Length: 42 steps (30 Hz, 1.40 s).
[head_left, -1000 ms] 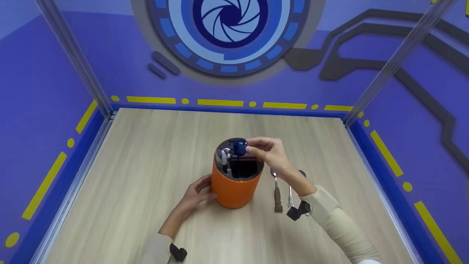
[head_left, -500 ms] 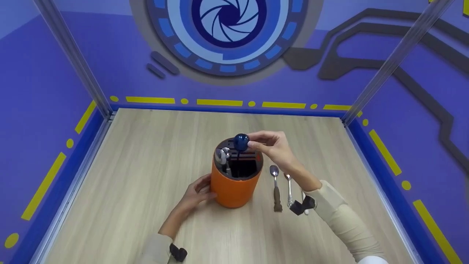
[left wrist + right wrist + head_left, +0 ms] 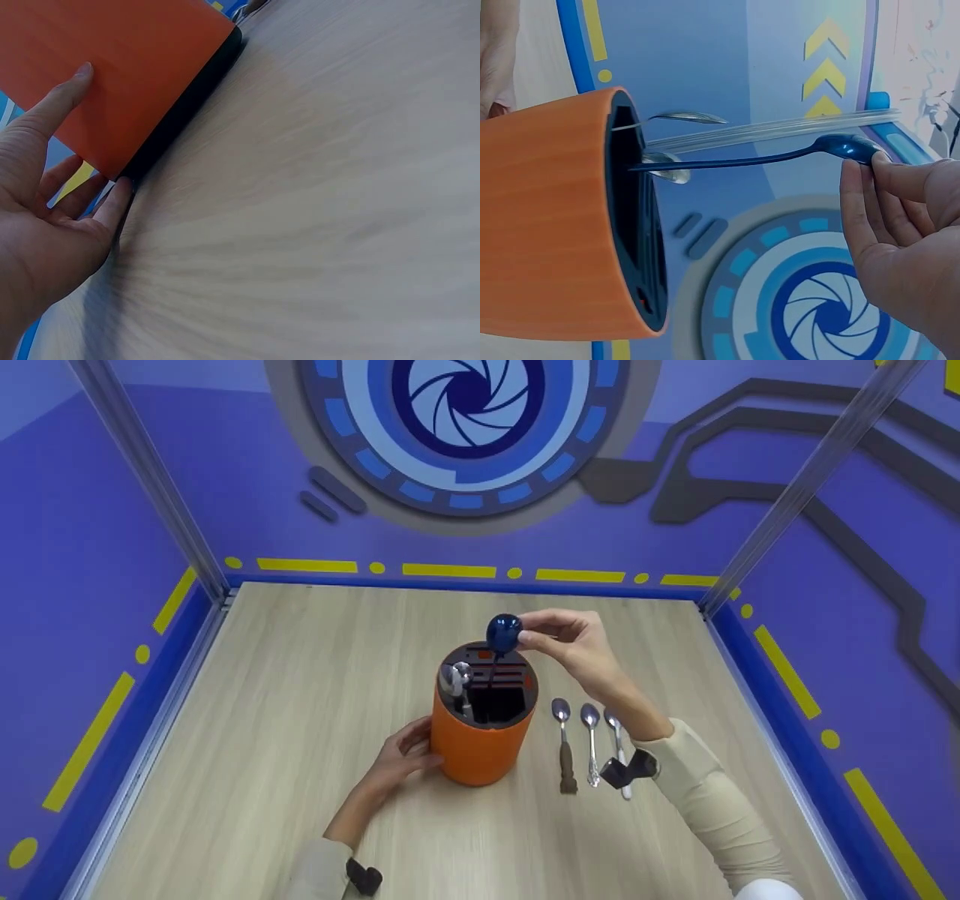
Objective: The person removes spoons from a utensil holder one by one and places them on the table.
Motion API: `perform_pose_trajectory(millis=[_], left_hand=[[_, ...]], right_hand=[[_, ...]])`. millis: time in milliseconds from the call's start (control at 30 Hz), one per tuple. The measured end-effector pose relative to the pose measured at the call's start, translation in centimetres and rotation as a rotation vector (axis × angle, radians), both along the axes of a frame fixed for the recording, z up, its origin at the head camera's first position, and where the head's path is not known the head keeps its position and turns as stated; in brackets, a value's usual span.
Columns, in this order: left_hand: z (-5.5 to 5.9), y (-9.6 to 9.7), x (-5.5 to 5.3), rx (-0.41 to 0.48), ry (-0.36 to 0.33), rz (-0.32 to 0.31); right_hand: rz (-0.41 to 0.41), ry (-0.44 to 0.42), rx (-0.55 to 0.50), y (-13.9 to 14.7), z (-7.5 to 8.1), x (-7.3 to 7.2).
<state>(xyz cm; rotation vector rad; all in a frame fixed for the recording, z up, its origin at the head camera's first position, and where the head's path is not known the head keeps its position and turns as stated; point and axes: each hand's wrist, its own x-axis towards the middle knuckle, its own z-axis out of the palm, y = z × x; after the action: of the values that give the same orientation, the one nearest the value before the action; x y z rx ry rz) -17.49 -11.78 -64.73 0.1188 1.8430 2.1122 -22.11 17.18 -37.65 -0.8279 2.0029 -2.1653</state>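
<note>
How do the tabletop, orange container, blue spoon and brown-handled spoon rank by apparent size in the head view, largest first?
1. Tabletop
2. Orange container
3. Blue spoon and brown-handled spoon, unranked: the first looks wider, the second longer.

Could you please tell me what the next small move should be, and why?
Probably draw the dark blue spoon straight up with the right hand, since that hand pinches its bowl while the handle seems to reach into the orange utensil holder. The left hand touches the holder and could steady it; three other spoons lie beside it on the table.
</note>
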Motion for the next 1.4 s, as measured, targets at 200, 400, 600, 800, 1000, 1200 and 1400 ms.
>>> perform_pose_trajectory(millis=[200, 400, 600, 800, 1000, 1200, 1400], left_hand=[[0.0, 0.1, 0.0, -0.015, 0.006, 0.005], [-0.4, -0.1, -0.1, -0.023, 0.014, 0.015], [-0.4, 0.0, -0.1, -0.026, 0.0, 0.016], [-0.4, 0.1, 0.0, -0.053, 0.004, 0.023], [-0.4, 0.0, 0.1, -0.03, 0.008, 0.017], [-0.3, 0.0, 0.0, -0.003, 0.003, 0.023], [-0.3, 0.1, 0.0, -0.027, 0.003, 0.017]], right_hand=[[-0.017, 0.043, -0.052, 0.9, 1.2, -0.1], [-0.038, 0.066, -0.032, 1.5, 1.7, 0.0], [-0.047, 0.099, -0.045, 2.5, 2.3, 0.2], [-0.108, 0.127, -0.054, 4.0, 2.9, 0.3], [-0.164, 0.092, -0.041, 5.5, 3.2, 0.3], [-0.188, 0.085, -0.062, 7.1, 3.5, 0.2], [-0.235, 0.08, -0.024, 9.4, 3.4, 0.1]])
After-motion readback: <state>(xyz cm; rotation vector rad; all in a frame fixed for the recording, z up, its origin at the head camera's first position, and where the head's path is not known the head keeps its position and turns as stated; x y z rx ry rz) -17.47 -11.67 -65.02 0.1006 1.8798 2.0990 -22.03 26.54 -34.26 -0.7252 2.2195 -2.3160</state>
